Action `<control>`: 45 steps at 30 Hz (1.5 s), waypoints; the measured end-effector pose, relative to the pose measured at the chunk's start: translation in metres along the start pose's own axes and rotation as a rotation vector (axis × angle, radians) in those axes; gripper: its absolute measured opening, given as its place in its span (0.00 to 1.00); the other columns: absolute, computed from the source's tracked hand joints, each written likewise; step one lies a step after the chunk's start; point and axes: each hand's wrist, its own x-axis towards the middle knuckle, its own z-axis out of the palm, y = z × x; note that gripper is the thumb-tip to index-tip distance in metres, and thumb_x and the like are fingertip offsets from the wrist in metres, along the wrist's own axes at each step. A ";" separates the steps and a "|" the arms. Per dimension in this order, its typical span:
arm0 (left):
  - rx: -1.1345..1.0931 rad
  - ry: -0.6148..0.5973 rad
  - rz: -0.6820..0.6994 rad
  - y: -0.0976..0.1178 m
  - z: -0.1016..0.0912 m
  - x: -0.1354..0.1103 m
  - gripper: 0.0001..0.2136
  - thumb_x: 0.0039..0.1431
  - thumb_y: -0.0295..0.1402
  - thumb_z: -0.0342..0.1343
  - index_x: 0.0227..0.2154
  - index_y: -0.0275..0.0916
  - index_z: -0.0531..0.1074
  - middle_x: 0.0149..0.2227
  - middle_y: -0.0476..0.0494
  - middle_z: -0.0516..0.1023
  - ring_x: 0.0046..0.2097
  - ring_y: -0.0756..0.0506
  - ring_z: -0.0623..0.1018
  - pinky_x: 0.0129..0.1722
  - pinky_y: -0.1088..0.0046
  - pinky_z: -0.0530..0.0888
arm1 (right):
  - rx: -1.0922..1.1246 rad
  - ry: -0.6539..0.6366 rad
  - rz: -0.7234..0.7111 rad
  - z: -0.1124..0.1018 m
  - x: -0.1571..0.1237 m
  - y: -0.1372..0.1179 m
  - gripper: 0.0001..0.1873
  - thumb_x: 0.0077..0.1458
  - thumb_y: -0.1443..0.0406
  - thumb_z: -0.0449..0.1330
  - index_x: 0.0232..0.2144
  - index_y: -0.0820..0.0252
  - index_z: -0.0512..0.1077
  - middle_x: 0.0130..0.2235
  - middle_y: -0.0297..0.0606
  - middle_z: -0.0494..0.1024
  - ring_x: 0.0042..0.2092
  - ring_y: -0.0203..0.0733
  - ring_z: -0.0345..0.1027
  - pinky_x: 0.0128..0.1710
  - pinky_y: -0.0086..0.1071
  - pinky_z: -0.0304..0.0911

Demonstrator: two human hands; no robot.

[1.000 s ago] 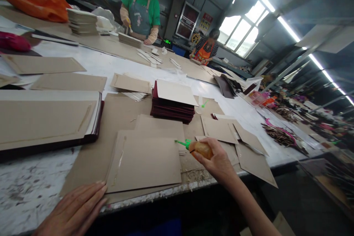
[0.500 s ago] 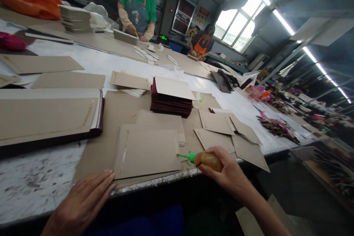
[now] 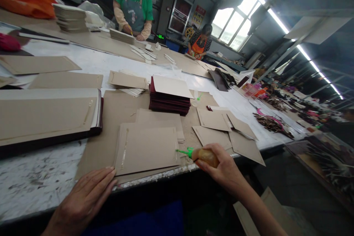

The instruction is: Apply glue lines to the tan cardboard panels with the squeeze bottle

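Note:
My right hand (image 3: 219, 164) is wrapped round a squeeze bottle (image 3: 207, 158) of amber glue, tilted so its green nozzle points left. The nozzle tip is at the right edge of a grey-brown cardboard sheet (image 3: 148, 151); I cannot tell if it touches. A shiny glue line runs down the sheet's left side. My left hand (image 3: 87, 191) lies flat at the sheet's lower left corner, fingers stretched out and fingertips against the edge. More cardboard sheets (image 3: 163, 118) lie under and behind this one.
Behind the sheets stands a stack of dark red covered boards (image 3: 170, 103) topped by a pale one. A long board stack (image 3: 49, 114) is at left, with loose glued sheets (image 3: 212, 120) at right. Two co-workers, one in a green shirt (image 3: 146, 2), work across the table (image 3: 33, 180).
The whole view has shifted slightly left and up. Against the cardboard sheet, both hands and the nozzle tip stay in nearly the same place.

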 end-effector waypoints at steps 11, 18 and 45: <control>-0.006 -0.009 -0.047 0.004 -0.001 0.001 0.15 0.67 0.28 0.42 0.51 0.35 0.69 0.49 0.38 0.74 0.54 0.42 0.72 0.58 0.61 0.64 | -0.001 0.130 -0.037 0.017 0.022 0.004 0.11 0.50 0.64 0.63 0.37 0.57 0.68 0.37 0.38 0.70 0.39 0.46 0.66 0.41 0.39 0.63; 0.049 0.008 0.020 0.007 -0.009 0.014 0.10 0.64 0.25 0.48 0.45 0.34 0.71 0.47 0.37 0.76 0.50 0.41 0.75 0.53 0.60 0.69 | 0.101 0.081 0.054 0.021 -0.036 -0.017 0.14 0.51 0.59 0.64 0.40 0.54 0.69 0.39 0.37 0.73 0.40 0.47 0.69 0.41 0.38 0.65; 0.094 0.034 -0.010 0.010 -0.014 0.025 0.10 0.64 0.26 0.47 0.45 0.34 0.71 0.44 0.39 0.77 0.47 0.42 0.76 0.49 0.62 0.72 | 0.021 0.150 0.022 0.038 -0.052 -0.021 0.11 0.54 0.59 0.62 0.40 0.53 0.68 0.38 0.38 0.73 0.39 0.46 0.70 0.38 0.37 0.68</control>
